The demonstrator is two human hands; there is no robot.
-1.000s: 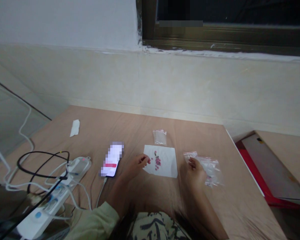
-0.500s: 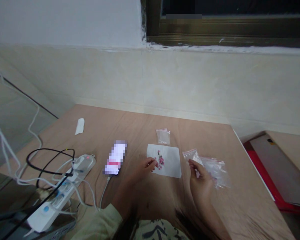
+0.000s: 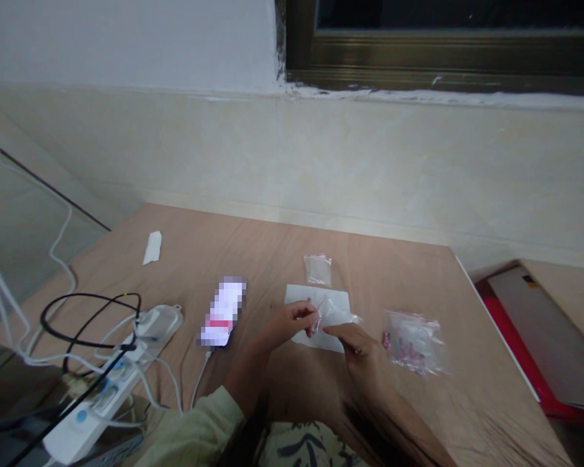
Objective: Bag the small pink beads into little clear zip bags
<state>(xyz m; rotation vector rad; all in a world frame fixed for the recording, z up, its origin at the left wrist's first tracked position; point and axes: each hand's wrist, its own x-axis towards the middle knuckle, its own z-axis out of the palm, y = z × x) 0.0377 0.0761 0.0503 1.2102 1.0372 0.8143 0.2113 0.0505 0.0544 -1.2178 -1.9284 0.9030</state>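
My left hand (image 3: 292, 321) is closed, its thumb and fingertips pinching the red-lined edge of a small clear zip bag (image 3: 331, 312). My right hand (image 3: 363, 350) has its fingers closed at the near right side of that bag, the thumb partly hidden. The bag hovers over a white sheet of paper (image 3: 341, 299). Small pink pieces, like beads, lie on the paper, mostly covered by my left fingers and the bag. To the right of my right hand, clear zip bags (image 3: 413, 340) lie on the table, some with pink pieces inside.
More small clear bags (image 3: 318, 269) lie behind the paper. A phone (image 3: 222, 311) on a white cable lies left of my left hand. Further left are a power strip (image 3: 111, 383) with tangled cables and a white scrap (image 3: 152, 248). A wall closes off the table's back.
My right hand has carried the small zip bag leftward from beside the other bags to over the paper. My left hand has moved slightly right and taken hold of the bag's edge.
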